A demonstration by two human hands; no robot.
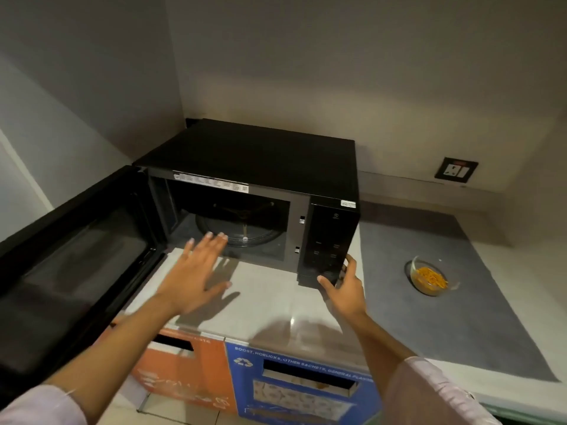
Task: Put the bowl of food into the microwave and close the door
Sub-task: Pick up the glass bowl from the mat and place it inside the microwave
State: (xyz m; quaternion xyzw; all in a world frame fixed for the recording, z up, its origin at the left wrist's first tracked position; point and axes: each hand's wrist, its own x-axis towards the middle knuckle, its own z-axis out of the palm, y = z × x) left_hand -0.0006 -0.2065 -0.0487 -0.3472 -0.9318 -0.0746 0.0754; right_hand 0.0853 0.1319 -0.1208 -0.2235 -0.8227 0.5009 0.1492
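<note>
A black microwave [264, 154] stands in the corner of the counter. Its door [76, 271] is swung wide open to the left, and the glass turntable [260, 234] inside is bare. A glass bowl of orange food [431, 277] sits on a grey mat [454, 317] to the right of the microwave. My left hand [196, 271] hovers flat with fingers spread in front of the open cavity and holds nothing. My right hand [343, 283] touches the lower right corner of the control panel, with thumb and fingers around the edge.
The white counter [270, 302] runs along the front. Below its edge are an orange bin panel [184, 372] and a blue one [300, 388], each with a slot. A wall socket [456, 173] is at the back right.
</note>
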